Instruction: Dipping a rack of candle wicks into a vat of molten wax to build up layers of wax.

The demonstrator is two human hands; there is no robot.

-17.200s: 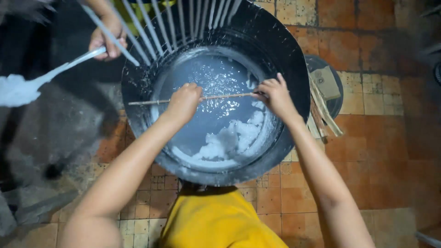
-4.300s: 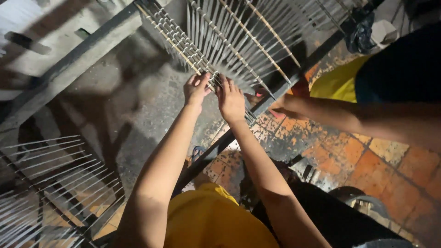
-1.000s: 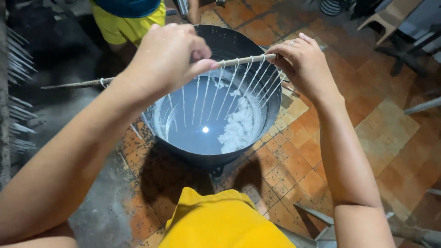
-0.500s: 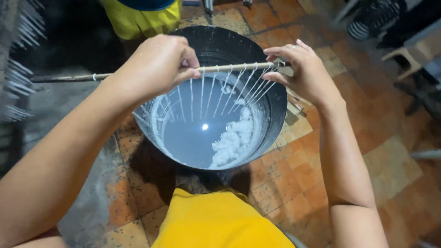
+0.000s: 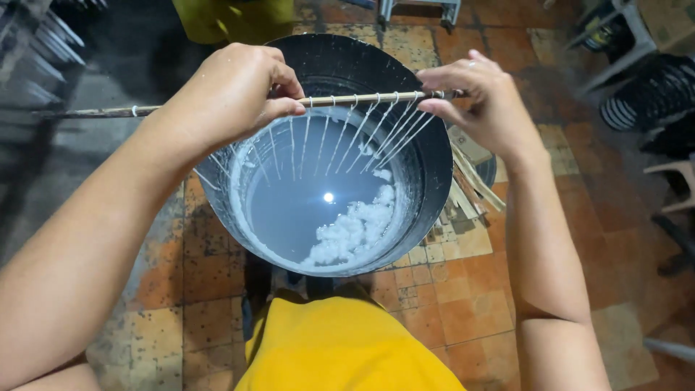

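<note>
Both hands are up over the black tub (image 5: 434,181), and between them runs a thin wooden stick (image 5: 362,98), its long axis lying straight across from grip to grip, left to right. The left hand (image 5: 232,94) is closed around the stick in a loose fist, and the stick carries on past that grip out to the left. The right hand (image 5: 481,98) pinches the other end between thumb and fingertips, the remaining fingers spread.

Hanging from the stick, in the span between the two grips, is a row of pale strings (image 5: 347,134), slanting a little toward the right grip at their tops. Directly below both grips sits the pale liquid (image 5: 304,210) in the tub, with white lumps (image 5: 355,232) gathered on the side beneath the right grip. The strings' lower ends hang inside the tub; whether they touch the liquid I can't make out. The tub stands on the tiled floor (image 5: 463,289).
</note>
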